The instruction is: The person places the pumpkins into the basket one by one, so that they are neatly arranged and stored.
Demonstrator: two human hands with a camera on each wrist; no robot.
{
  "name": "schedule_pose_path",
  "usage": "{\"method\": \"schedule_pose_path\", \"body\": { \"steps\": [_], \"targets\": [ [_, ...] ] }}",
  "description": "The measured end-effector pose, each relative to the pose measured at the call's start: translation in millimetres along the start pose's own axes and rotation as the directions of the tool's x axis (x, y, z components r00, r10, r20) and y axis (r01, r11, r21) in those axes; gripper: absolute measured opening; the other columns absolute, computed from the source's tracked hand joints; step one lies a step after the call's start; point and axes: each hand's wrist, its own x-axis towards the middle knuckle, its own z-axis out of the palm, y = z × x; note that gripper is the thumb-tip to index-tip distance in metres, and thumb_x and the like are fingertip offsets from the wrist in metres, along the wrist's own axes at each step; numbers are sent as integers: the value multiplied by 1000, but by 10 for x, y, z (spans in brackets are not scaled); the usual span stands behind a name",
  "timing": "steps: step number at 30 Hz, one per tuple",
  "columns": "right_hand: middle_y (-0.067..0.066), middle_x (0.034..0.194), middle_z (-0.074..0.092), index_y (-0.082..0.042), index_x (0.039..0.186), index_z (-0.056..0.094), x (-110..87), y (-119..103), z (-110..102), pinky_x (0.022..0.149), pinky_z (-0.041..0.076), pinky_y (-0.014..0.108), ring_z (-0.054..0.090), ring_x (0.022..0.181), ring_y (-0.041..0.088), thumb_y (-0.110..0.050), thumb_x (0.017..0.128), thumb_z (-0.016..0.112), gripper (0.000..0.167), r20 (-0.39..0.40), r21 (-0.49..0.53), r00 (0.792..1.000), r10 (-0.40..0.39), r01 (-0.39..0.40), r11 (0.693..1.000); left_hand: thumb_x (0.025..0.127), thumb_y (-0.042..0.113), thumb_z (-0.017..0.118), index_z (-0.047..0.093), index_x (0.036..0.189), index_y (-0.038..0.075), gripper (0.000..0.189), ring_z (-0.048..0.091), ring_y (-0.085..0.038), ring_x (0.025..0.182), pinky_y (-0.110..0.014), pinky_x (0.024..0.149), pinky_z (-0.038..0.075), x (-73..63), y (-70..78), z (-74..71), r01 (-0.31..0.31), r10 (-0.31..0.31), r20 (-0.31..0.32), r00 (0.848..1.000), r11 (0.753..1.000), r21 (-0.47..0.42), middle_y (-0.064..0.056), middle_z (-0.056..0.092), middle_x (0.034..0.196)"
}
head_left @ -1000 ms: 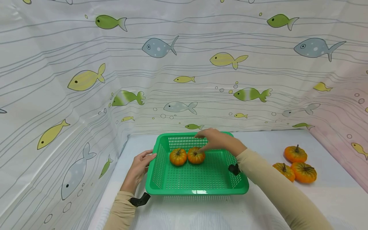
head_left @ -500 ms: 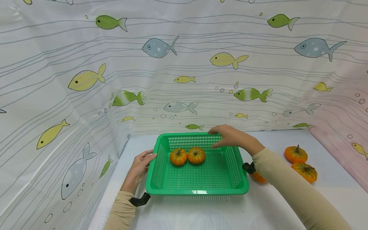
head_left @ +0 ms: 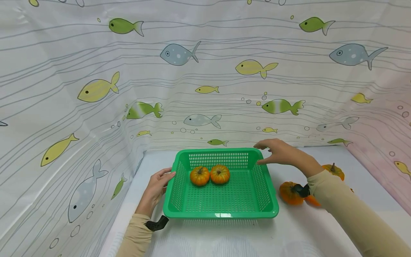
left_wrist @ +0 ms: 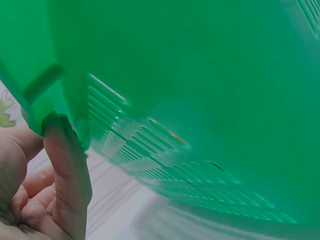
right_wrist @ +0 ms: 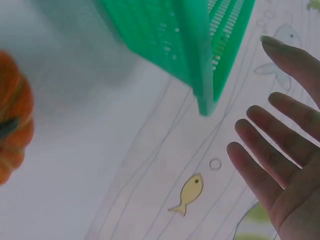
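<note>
Green is the holey plastic basket that the left hand grips by its left rim, with two round orange pumpkins inside, the right hand loose by its back right corner, and more orange pumpkins to its right.

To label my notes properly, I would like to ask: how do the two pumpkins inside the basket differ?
In the head view, the left pumpkin shows a longer stem, the right pumpkin a short stub. The left pumpkin looks darker orange; the right pumpkin is yellower. In the basket, the left pumpkin sits nearer the left wall than the right pumpkin. Both are round and similarly sized.
</note>
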Motion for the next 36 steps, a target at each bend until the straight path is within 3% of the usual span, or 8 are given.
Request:
{"method": "schedule_pose_path", "body": {
  "steps": [9,15,24,36],
  "targets": [
    [17,134,68,-4,136,64,-278,325,-115,100,56,58,63,125,39,-35,87,85,62,-32,-22,998,58,-58,998,102,25,68,51,147,2,54,76,-10,80,-27,72,64,0,3,5,4,-4,0,1000,1000,-1,6,77,100],
    [20,136,66,-3,138,62,-464,570,-170,102,55,59,62,125,41,-42,86,84,69,-38,-10,990,138,-139,990,102,25,69,51,147,1,54,76,-9,82,-27,73,64,-2,-3,4,-2,2,-1,1000,1000,2,5,77,102],
    [32,139,59,1,143,55,-768,916,-263,96,54,67,57,124,55,-51,88,80,80,-40,31,969,244,-243,970,102,24,68,50,147,1,53,76,-9,80,-27,72,64,-2,3,1,-5,5,6,1000,1000,0,5,77,101],
    [40,138,54,6,141,54,-1106,1496,-274,95,49,73,51,124,59,-60,83,80,91,-68,-21,924,376,-378,925,102,24,68,51,146,0,53,76,-9,80,-27,72,64,-5,-12,6,-5,5,2,1000,1000,-5,6,77,99]
  ]
}}
